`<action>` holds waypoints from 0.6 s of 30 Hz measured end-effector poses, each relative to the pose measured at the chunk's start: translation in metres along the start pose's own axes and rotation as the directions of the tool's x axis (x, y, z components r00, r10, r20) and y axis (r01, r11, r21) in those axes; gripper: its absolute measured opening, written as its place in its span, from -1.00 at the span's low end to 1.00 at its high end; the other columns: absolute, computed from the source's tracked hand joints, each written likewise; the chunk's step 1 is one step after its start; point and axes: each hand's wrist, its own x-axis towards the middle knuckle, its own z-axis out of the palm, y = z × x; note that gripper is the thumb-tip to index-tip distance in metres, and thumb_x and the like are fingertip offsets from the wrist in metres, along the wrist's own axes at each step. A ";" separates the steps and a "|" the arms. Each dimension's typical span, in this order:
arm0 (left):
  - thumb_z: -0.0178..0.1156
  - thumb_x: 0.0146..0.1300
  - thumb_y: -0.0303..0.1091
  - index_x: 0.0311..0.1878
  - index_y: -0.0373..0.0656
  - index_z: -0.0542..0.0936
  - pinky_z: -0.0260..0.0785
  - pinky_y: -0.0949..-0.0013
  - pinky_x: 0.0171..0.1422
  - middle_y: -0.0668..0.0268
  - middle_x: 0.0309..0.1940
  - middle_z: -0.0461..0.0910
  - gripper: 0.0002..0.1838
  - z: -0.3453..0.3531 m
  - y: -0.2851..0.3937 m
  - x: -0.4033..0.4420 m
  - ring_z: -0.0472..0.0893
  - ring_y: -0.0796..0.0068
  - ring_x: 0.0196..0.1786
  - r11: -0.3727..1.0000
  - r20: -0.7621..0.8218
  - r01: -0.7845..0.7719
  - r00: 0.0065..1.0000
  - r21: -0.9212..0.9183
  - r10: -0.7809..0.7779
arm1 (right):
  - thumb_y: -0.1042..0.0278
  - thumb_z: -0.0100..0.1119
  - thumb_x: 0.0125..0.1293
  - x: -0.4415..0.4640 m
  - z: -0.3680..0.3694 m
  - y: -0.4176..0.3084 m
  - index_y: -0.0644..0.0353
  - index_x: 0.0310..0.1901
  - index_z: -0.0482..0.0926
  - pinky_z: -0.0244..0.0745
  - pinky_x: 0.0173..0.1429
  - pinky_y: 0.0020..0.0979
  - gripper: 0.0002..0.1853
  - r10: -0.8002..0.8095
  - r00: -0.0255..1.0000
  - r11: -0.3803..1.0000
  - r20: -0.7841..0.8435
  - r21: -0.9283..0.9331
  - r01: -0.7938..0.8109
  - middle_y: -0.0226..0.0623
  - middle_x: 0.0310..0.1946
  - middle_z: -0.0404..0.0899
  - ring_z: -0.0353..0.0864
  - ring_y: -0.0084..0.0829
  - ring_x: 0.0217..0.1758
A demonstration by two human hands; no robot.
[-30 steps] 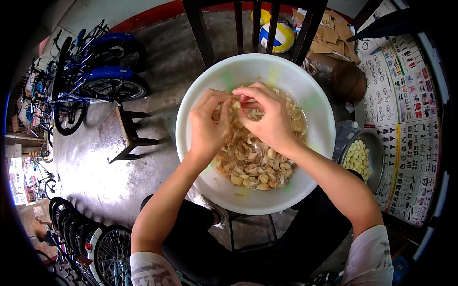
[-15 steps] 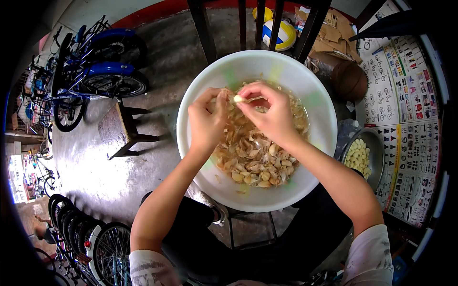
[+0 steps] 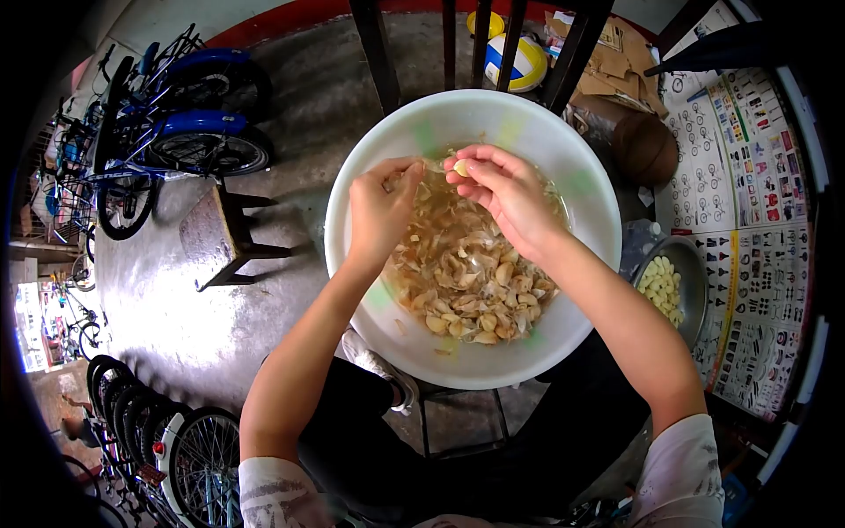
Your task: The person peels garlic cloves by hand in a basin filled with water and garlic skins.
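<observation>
A large white basin (image 3: 359, 326) holds water with unpeeled garlic cloves and loose skins (image 3: 475, 295). Over its far part, my right hand (image 3: 510, 192) pinches a pale peeled garlic clove (image 3: 461, 167) between thumb and fingers. To its left, my left hand (image 3: 384, 204) is closed in a pinch, with a thin bit of skin (image 3: 433, 165) at its fingertips. A small gap separates the two hands. Right of the basin, a metal bowl (image 3: 695, 295) contains peeled cloves (image 3: 660, 289).
Blue bicycles (image 3: 198, 141) and a small wooden stool (image 3: 231, 236) stand at the left. Dark chair slats (image 3: 378, 62) rise behind the basin. A volleyball (image 3: 519, 63), cardboard (image 3: 616, 75) and a basketball (image 3: 644, 150) lie at the back right, beside a printed sheet (image 3: 757, 229).
The hands have drawn apart. The clove, earlier between both hands, now shows bare in my right hand, which has opened out slightly and moved right.
</observation>
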 end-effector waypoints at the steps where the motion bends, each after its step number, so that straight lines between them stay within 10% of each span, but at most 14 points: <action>1: 0.27 0.33 -0.32 -0.08 -0.34 0.69 0.41 0.47 -0.13 0.30 -0.29 0.71 -0.74 0.000 -0.001 0.002 0.56 0.65 -0.27 0.994 -0.014 -0.066 0.998 0.083 0.067 | 0.45 0.10 0.43 0.000 0.000 0.000 0.34 -0.03 0.57 0.58 0.08 -0.47 -0.82 0.009 1.000 1.000 0.000 -0.015 -0.009 -0.23 -0.12 0.62 0.64 -0.49 -0.06; 12: 0.34 0.21 -0.33 -0.14 -0.33 0.70 0.47 0.31 -0.20 0.11 -0.36 0.70 -0.74 0.013 -0.025 0.016 0.64 0.34 -0.39 0.904 0.190 -0.300 0.949 0.304 0.251 | 0.44 0.13 0.41 0.018 -0.025 0.020 0.35 0.02 0.58 0.56 0.07 -0.50 -0.78 0.130 0.991 0.960 -0.020 -0.247 -0.130 -0.27 -0.10 0.63 0.62 -0.55 -0.07; 18: 0.29 0.26 -0.24 -0.01 -0.26 0.69 0.49 0.35 -0.14 0.16 -0.34 0.70 -0.67 0.010 -0.008 0.016 0.67 0.40 -0.29 0.976 0.270 -0.004 0.961 0.220 -0.057 | 0.48 0.10 0.43 0.023 -0.029 0.021 0.31 0.06 0.58 0.55 0.14 -0.49 -0.77 0.154 0.988 0.952 -0.011 -0.267 -0.151 -0.30 -0.03 0.63 0.61 -0.53 0.01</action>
